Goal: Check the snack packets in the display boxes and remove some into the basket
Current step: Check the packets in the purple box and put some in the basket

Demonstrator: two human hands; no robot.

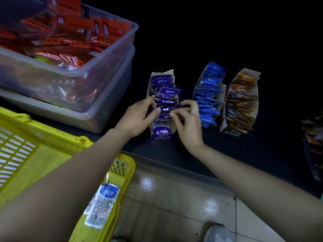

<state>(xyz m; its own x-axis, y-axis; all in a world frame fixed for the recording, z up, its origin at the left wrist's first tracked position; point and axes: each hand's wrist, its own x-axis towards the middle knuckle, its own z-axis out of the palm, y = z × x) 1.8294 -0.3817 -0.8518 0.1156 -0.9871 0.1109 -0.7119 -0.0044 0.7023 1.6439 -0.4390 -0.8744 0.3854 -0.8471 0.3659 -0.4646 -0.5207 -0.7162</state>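
The left hand and the right hand met over the near half of the purple box, fingers curled, each pinching an opposite edge of the purple packets that stood in a row inside it. Gripped from both sides like this, the packets could be parted and leafed through one at a time, which fits the checking step rather than the removing. The box lay flat on the dark tabletop with its open top facing up, so the row was reachable from above. Its printed end pointed back towards the person, between the two wrists. Just right of the right hand stood a blue box, almost touching its knuckles, and beyond that an orange box, both full and untouched. More dark orange packets showed far off to the right, too blurred to make out. The yellow basket sat below and left of the left forearm, near enough for a short swing of that arm, and already held a white-and-blue packet. Beyond the left hand, two stacked clear tubs of red packets crowded the tabletop. Their near corner stood close to the path from the box to the basket, so I judged a lifted packet would have to pass in front of it. Nearest the person lay the tiled floor.
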